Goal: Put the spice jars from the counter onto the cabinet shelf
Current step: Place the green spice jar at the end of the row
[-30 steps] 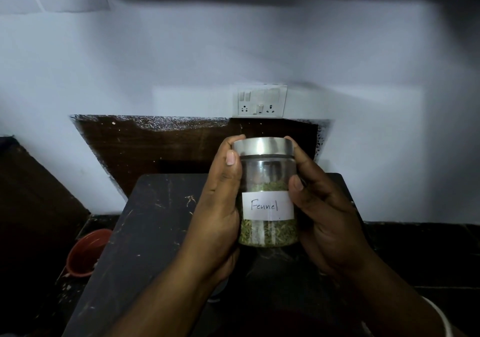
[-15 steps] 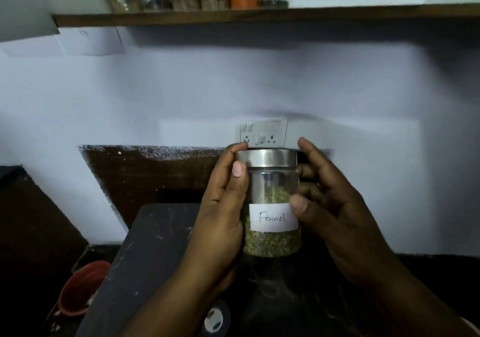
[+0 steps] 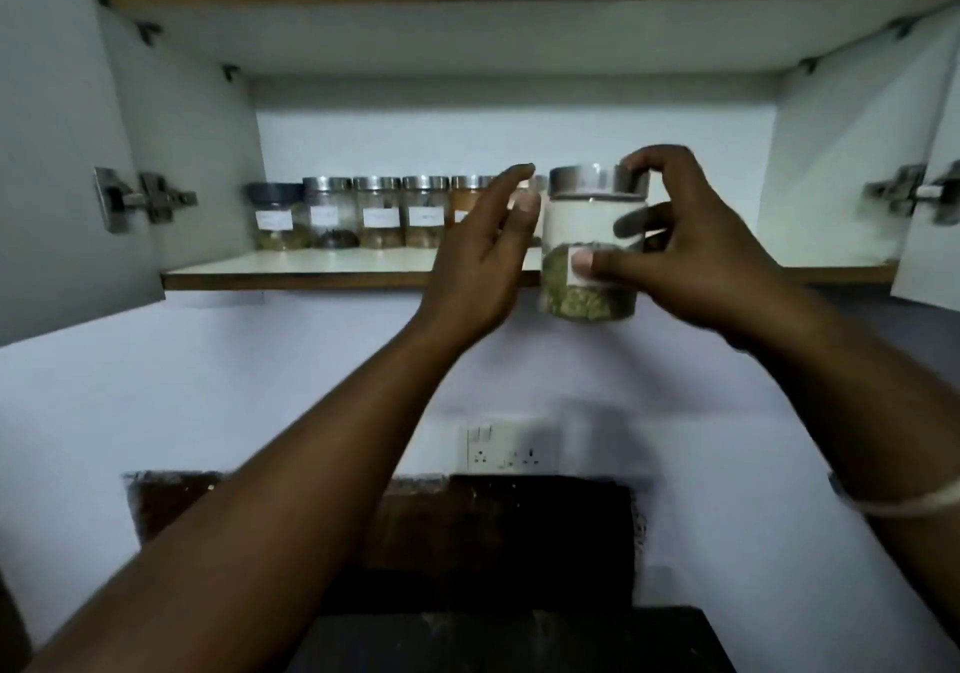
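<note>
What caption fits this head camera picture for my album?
Right hand holds a green spice jar up at the cabinet shelf, left hand open beside it.

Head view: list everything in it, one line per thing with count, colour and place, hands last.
cabinet doors: two, pale grey, open at either side.
shelf: one, white with brown edge, between those doors.
shelf jars: five plainly seen, clear with white labels, in a row on the shelf.
held jar: one, clear glass with steel lid and green contents, at the shelf's front edge.
socket plate: one, white, on the wall below.
counter: one, dark, at the bottom.
bangle: one, pale, on a wrist at lower right.
left hand: one, open, beside the held jar.
right hand: one, gripping the held jar.
</note>
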`<state>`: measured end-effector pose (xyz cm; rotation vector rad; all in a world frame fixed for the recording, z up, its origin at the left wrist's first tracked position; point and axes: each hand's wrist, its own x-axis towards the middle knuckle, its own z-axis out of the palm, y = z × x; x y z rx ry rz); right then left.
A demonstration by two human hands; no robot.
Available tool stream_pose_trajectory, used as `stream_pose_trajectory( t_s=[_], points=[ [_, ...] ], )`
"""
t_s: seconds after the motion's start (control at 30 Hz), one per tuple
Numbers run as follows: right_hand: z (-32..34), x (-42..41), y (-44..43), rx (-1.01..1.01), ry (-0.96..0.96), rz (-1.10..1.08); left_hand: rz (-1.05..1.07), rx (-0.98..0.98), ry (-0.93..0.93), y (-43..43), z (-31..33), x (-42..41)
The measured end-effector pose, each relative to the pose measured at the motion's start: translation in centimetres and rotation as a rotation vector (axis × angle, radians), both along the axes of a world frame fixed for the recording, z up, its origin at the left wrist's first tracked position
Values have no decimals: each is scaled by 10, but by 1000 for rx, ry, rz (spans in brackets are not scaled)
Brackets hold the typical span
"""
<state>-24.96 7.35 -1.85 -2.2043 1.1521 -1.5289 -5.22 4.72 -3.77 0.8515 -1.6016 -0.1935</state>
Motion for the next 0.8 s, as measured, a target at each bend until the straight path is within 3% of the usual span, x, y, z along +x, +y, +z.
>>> stream_pose_trajectory(
  t_s=[0.1, 0.2, 0.27, 0.57, 0.8],
  points=[
    [34, -8, -63, -53, 50, -173, 337, -50, -366, -56, 27, 17],
    [49, -11, -121, 56, 103, -211, 454, 194, -726, -101, 29, 29],
    [48, -10, -156, 134, 186, -213, 496, 302, -839, -118, 17, 33],
    [58, 13, -262, 318, 328, -178, 489, 318, -889, -141, 8, 37],
    [65, 20, -302, 353, 399, -266, 493, 310, -895, -145, 7, 37]
  ],
)
